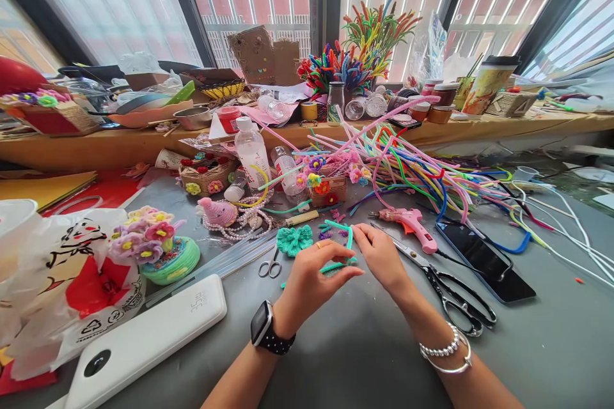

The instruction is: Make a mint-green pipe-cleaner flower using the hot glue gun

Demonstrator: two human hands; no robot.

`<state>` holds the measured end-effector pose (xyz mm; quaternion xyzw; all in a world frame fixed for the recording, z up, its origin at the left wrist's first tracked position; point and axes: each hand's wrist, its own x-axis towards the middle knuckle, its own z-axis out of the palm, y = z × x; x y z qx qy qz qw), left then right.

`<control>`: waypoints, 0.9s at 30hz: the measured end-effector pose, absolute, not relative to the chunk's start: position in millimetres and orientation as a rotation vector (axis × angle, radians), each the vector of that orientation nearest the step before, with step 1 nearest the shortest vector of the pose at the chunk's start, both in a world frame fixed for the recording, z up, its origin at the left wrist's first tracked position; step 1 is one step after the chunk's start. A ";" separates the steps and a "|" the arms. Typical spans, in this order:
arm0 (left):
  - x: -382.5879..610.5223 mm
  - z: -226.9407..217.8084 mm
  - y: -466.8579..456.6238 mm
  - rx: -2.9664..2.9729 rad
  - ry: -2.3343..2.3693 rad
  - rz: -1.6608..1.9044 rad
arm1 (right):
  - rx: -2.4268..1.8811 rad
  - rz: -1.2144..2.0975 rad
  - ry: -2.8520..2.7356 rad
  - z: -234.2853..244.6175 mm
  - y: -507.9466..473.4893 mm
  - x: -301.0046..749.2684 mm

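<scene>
Both my hands are on a bent teal pipe cleaner (337,225) above the grey table. My right hand (384,259) pinches it near its upper bend, fingertips together. The lower stretch passes between the curved thumb and fingers of my left hand (309,278), which partly hide it. Just beyond my left hand lies a ruffled teal pipe-cleaner flower (294,241). Small silver scissors (270,265) rest left of it. Little purple pieces (327,233) lie behind the pipe cleaner. Large black-handled scissors (451,297) and a pink glue gun (410,227) lie to the right of my right hand.
A white power bank (153,339) and a pipe-cleaner flower pot (167,259) stand left. A black phone (487,262) lies right, with a cable across it. Behind are bottles (252,153), a heap of coloured pipe cleaners (417,166) and a cluttered wooden ledge (297,134).
</scene>
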<state>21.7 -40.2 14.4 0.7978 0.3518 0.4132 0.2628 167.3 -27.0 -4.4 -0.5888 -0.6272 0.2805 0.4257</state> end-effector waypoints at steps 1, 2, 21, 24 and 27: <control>21.6 15.3 -39.4 2.067 0.973 1.117 | -1.469 0.687 -1.565 -3.3 -27.4 167.7; 21.5 16.0 -38.4 1.953 0.996 1.114 | -1.466 0.673 -1.560 -2.0 -28.0 167.8; 19.0 5.1 -25.1 1.470 1.105 0.903 | -1.312 0.668 -1.567 10.4 -33.9 169.2; 15.5 6.3 -23.9 1.527 1.127 0.895 | -1.275 0.732 -1.573 13.0 -34.5 170.5; 13.9 6.3 -22.9 1.540 1.112 0.896 | -1.166 1.049 -1.522 14.4 -36.4 170.3</control>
